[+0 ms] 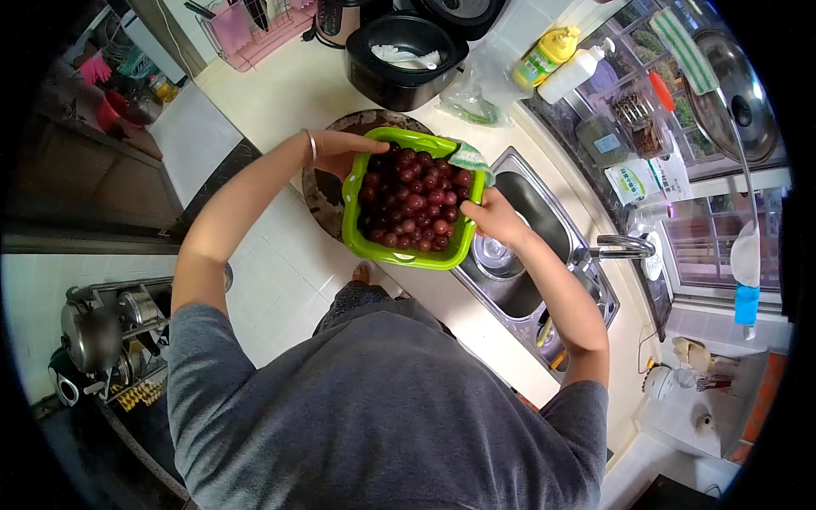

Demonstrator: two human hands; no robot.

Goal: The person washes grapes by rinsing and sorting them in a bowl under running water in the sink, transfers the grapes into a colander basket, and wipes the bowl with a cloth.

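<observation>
A bright green plastic basket [364, 247] is held up in front of me, full of dark red, round fruit that look like grapes [415, 202]. My left hand [342, 151] grips its upper left rim, the thumb laid over the edge. On the opposite side my right hand [495, 217] is closed on the right rim. Behind the basket's upper right corner shows a green-and-white striped cloth [473, 161]. A round, worn brown board [323, 200] lies beyond the basket, partly hidden by it.
To the right is a steel double sink [551, 223] with a faucet [625, 247]; a bowl [495, 259] sits in it. A black rice cooker [404, 81] stands at the back. Bottles [548, 58] and jars line the window ledge. A pot rack [127, 331] is at left.
</observation>
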